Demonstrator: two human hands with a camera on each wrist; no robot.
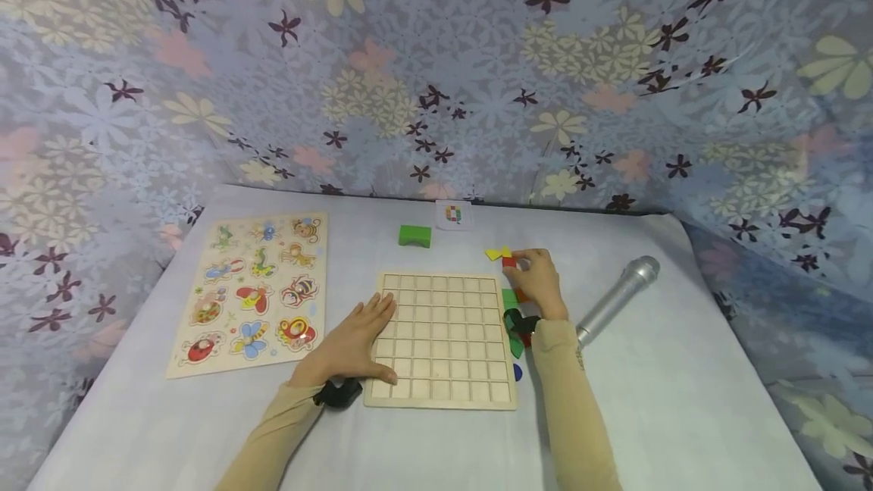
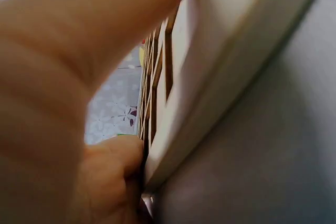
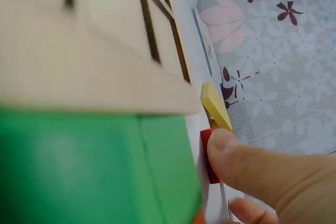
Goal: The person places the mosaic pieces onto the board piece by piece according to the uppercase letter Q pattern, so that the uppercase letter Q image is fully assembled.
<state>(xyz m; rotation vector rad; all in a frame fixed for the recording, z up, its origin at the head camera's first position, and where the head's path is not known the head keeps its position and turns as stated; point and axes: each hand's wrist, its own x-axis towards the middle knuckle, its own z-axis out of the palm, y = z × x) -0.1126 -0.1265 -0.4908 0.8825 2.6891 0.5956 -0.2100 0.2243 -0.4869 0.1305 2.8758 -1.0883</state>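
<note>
A pale wooden grid board lies flat on the white-covered table. My left hand rests on its left edge, fingers and thumb spread straight. Beyond the board's far right corner, my right hand pinches a small red block; in the right wrist view the thumb presses on the red block. Small yellow pieces lie just past it. Green blocks line the board's right side, along with red ones partly hidden by the right wrist and a blue piece.
A picture puzzle board with insect pieces lies at the left. A green arch-shaped block and a small card with a coloured pattern are behind the grid board. A silver microphone lies right of the right forearm.
</note>
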